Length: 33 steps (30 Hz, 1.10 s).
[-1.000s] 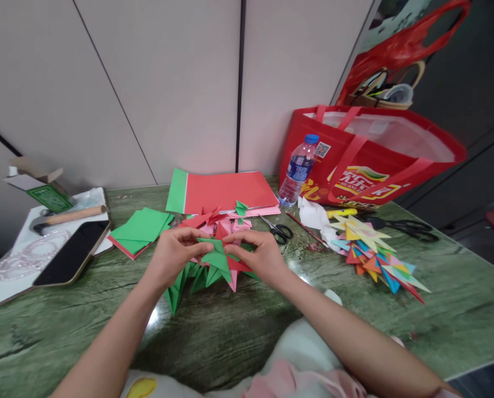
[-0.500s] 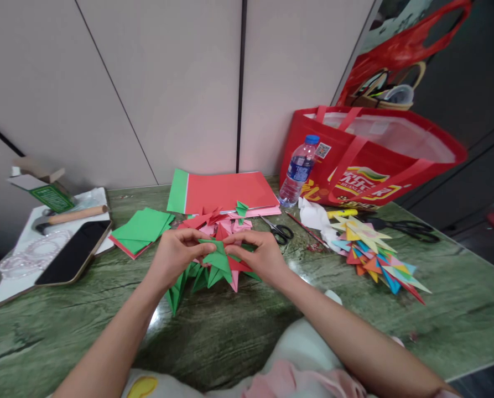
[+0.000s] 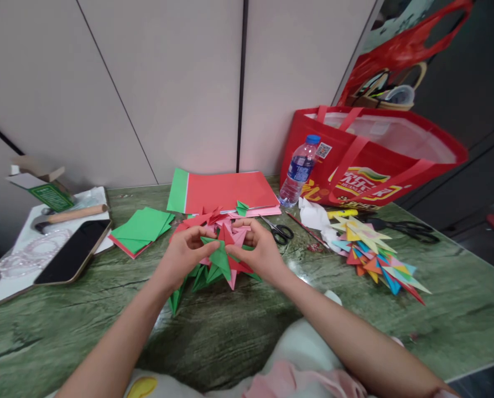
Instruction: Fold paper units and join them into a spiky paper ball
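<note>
Both hands (image 3: 179,257), fingers (image 3: 239,253) around green-and-red folded paper (image 3: 220,260), right-hand contact unclear

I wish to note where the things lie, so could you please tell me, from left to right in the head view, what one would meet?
Phone → stack of green paper sheets → green, red and pink folded paper at the hands → water bottle → multicoloured folded paper pieces.
</note>
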### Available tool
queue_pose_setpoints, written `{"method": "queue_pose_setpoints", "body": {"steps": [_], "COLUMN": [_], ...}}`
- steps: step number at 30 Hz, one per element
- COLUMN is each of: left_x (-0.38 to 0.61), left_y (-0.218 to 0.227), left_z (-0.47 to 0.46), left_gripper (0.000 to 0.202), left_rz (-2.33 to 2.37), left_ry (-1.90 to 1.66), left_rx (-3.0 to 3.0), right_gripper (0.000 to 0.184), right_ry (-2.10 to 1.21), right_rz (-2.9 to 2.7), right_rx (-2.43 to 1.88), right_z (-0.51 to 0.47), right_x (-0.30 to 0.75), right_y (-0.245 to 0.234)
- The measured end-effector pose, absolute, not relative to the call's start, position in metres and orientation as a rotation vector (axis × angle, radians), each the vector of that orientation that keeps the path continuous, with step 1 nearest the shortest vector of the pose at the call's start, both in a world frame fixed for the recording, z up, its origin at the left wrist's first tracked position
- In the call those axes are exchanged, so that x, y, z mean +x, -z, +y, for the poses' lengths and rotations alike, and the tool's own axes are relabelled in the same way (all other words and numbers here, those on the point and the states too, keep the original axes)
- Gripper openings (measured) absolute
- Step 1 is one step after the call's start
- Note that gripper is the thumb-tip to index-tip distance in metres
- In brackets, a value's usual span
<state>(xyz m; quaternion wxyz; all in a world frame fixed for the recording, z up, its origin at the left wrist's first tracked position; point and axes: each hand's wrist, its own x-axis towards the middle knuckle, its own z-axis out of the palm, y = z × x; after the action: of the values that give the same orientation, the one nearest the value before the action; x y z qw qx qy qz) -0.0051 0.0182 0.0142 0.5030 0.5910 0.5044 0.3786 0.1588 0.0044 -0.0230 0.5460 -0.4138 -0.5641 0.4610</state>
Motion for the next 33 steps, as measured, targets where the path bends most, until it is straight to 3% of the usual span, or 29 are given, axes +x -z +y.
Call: {"method": "queue_pose_setpoints", "body": {"steps": [6,14,24,33], "left_x": [-0.005,0.002,-0.006,-0.003], "left_y": [-0.014,-0.004,-0.007,-0.008], "left_z": [0.017,0.015,0.017,0.016], "left_gripper": [0.047,0.023,0.018,0.02], "left_rz": [1.16,1.142,1.12,1.089], "left_ry": [-0.957,-0.919,-0.758,-0.712], "left_rx": [1.219,1.215,1.39,1.539], "right_gripper": [0.036,0.036,0.03,0.021], "right_ry": [-1.121,-1.227,-1.687,-1.681], "right_rz": [-1.286,-1.227,-1.198,-1.323], "right_rx": [-1.03,-1.019,-0.941,-0.991], "right_z": [0.008,0.008,0.009,0.008], "right_x": [0.161,0.16,0.164,0.164], "right_y": [0.023,0.022,0.029,0.028]}}
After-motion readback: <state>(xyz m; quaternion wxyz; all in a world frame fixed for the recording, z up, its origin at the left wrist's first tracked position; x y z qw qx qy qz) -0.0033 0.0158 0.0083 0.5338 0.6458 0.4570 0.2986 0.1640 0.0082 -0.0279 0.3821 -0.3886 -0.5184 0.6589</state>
